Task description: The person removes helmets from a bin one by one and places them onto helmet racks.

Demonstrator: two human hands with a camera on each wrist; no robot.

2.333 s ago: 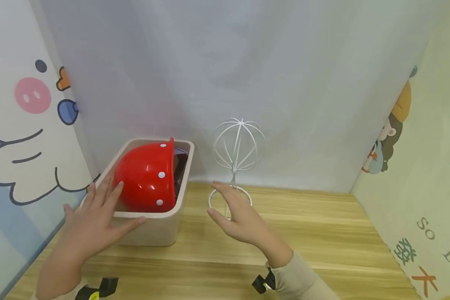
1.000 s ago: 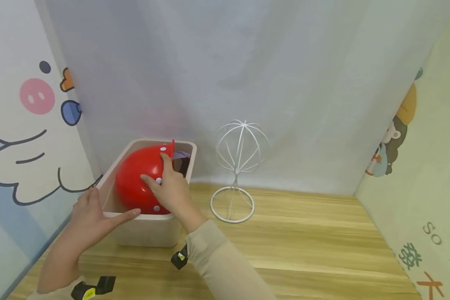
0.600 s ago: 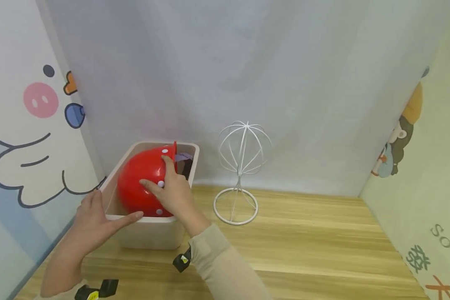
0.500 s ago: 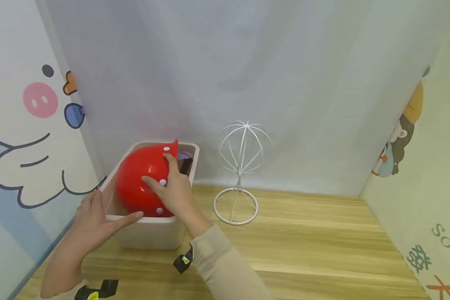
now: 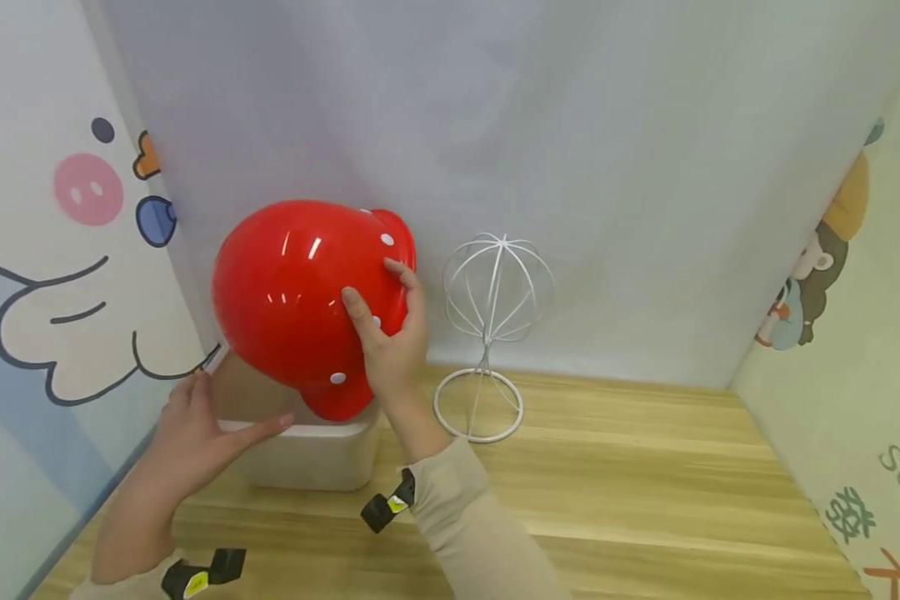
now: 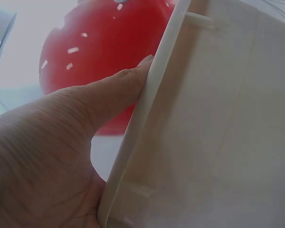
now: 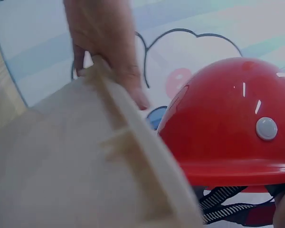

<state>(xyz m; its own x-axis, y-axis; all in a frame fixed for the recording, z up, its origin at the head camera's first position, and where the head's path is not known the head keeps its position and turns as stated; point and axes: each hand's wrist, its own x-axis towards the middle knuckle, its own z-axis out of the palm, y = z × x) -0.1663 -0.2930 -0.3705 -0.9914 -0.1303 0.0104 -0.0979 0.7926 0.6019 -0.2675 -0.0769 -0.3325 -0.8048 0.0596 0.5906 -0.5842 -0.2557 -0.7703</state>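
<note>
A red hard hat [image 5: 292, 283] with white rivets hangs tilted over the beige plastic bin [image 5: 307, 462]. My right hand [image 5: 397, 354] grips it at the brim, thumb on the shell and a finger along the edge; the other fingers are hidden. Beneath the brim, black straps [image 7: 225, 209] show in the right wrist view. My left hand [image 5: 187, 446] holds the bin's near-left corner, its thumb [image 6: 116, 88] over the rim in the left wrist view.
Right of the bin, a white wire stand [image 5: 487, 340] with a globe-shaped top and ring base stands on the wood-grain table [image 5: 630, 483]. A grey curtain [image 5: 607, 167] closes off the back; printed panels flank both sides.
My right hand came from beside the wire stand to the hard hat, took hold of its brim and lifted it up out of the bin. My left hand settled onto the bin's corner.
</note>
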